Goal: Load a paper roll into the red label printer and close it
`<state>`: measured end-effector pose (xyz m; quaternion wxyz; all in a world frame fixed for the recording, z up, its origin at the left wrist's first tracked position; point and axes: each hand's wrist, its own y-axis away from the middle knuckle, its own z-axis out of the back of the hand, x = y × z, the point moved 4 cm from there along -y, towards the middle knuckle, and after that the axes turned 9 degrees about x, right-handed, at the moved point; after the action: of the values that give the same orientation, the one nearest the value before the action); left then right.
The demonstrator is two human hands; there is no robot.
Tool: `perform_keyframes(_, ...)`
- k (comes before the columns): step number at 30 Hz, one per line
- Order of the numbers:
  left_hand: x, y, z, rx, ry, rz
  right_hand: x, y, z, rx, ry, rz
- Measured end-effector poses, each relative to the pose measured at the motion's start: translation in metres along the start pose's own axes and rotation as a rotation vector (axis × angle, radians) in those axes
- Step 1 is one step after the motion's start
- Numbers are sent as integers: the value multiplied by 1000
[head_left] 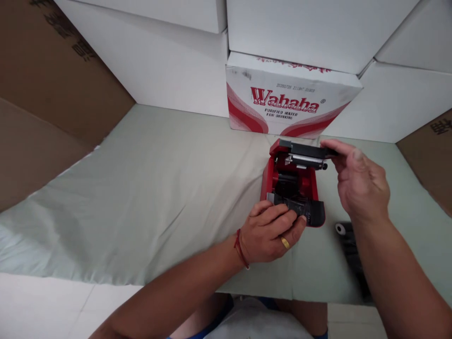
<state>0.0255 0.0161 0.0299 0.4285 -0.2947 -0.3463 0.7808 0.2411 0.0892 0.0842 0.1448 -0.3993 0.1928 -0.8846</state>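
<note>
Gripping the near end of the red device (317,217), the L hand (271,233) has its fingers curled together over the black front edge. R hand (360,181) pinches the raised black lid (307,150) at the far end, thumb & fingers pressed on it. Device sits on pale green cloth (158,188), just before 1 Wahaha carton (289,101); black roll (344,230) near R forearm.
</note>
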Motion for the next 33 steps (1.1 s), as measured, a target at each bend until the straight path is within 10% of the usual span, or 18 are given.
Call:
perform_keyframes(9,-2,-1,2,22,25,8,25,67,-4,154,153,201)
perform_keyframes(20,7,1,3,-19,128,45,26,80,-19,94,293,245)
perform_keyframes(27,80,26,-11,-41,754,675,17,87,-27,-3,164,224)
perform_keyframes(33,92,32,-38,106,1167,713,31,107,-24,14,210,367)
